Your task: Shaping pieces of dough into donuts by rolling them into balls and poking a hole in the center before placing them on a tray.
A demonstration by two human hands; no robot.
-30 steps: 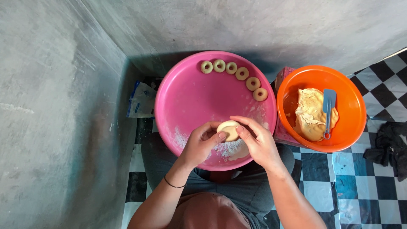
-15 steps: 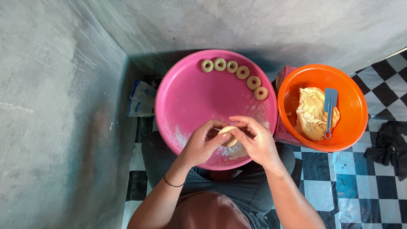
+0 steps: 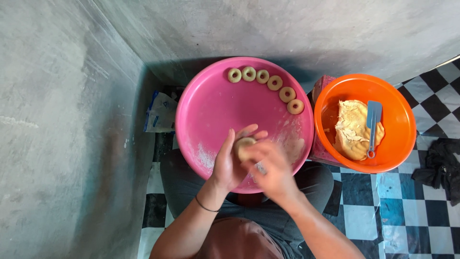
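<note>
Pale dough lump [image 3: 243, 147] is sitting cupped against the left hand [image 3: 229, 165], the right hand [image 3: 270, 170] pressing on it from the near side, above the pink basin [image 3: 206, 110].

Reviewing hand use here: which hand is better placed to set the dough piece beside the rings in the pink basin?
Probably the left hand: the dough piece rests in its palm, while the right hand only presses on it.
</note>
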